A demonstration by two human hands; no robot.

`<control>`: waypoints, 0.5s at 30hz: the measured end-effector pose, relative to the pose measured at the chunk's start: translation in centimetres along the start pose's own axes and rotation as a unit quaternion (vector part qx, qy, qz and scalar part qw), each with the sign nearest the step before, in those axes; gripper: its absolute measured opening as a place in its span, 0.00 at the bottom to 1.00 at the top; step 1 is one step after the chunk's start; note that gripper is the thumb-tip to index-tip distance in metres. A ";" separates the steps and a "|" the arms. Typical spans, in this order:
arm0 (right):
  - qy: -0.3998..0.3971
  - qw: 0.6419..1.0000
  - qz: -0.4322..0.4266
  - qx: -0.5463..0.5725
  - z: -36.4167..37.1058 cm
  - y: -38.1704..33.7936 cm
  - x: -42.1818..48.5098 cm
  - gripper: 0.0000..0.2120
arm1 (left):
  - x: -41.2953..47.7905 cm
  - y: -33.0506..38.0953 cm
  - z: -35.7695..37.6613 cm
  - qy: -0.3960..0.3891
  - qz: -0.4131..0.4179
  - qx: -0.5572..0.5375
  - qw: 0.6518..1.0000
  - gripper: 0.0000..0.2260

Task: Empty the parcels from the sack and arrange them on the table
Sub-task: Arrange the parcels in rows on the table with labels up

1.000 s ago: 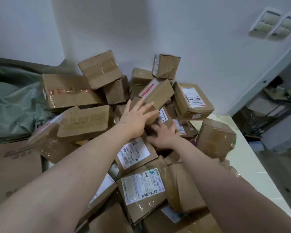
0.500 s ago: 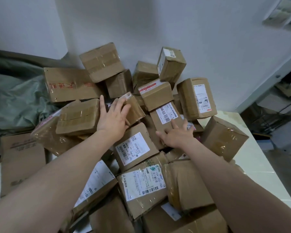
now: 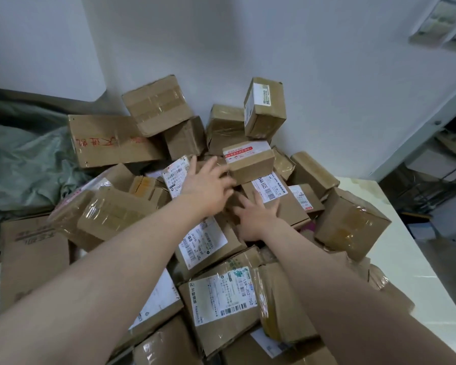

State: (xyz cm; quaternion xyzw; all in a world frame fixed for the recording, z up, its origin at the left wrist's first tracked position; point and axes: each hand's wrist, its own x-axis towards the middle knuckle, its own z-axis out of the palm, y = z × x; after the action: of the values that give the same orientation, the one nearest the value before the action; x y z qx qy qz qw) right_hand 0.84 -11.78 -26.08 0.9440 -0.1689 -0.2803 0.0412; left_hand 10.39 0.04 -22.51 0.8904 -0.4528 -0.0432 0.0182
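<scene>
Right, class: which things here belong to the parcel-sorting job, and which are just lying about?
Part of the job:
- cardboard parcels, heaped
- green sack
- white table
- left hand and right hand, both on the heap

Just lying about:
- wall plates
- cluttered shelves

Front parcel label [image 3: 223,296]: 159-J02-750. Centre parcel label [image 3: 270,187]: 44-552, ends unclear. Rest too blurred.

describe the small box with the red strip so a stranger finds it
Start at the parcel pile against the white wall. Near its middle, just beyond the left hand, sits a small box. Only it has a red-and-white strip on top.
</scene>
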 end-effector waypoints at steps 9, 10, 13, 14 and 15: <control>-0.043 0.992 0.098 0.067 3.9 6.3 0.5 0.30 | -3.3 -5.5 2.5 -0.172 -0.068 0.108 0.977 0.24; -0.047 0.990 0.108 0.077 3.5 6.3 0.3 0.30 | -3.6 -5.4 2.6 -0.170 -0.072 0.125 0.975 0.24; -0.039 0.987 0.122 0.100 2.2 5.2 -0.9 0.29 | -3.6 -4.3 2.4 -0.157 -0.077 0.157 0.972 0.20; -0.023 0.988 0.095 0.119 1.8 4.6 -1.5 0.29 | -3.4 -3.7 2.0 -0.155 -0.086 0.161 0.971 0.18; -0.010 0.988 0.050 0.145 1.3 4.1 -2.3 0.29 | -3.2 -3.1 1.6 -0.157 -0.095 0.168 0.969 0.16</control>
State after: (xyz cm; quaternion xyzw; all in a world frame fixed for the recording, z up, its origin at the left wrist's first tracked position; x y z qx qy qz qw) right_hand -2.85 -14.79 -25.25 0.9277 -0.2550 -0.2596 -0.0837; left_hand 10.89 4.43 -24.16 0.9016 -0.3642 -0.1078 -0.2071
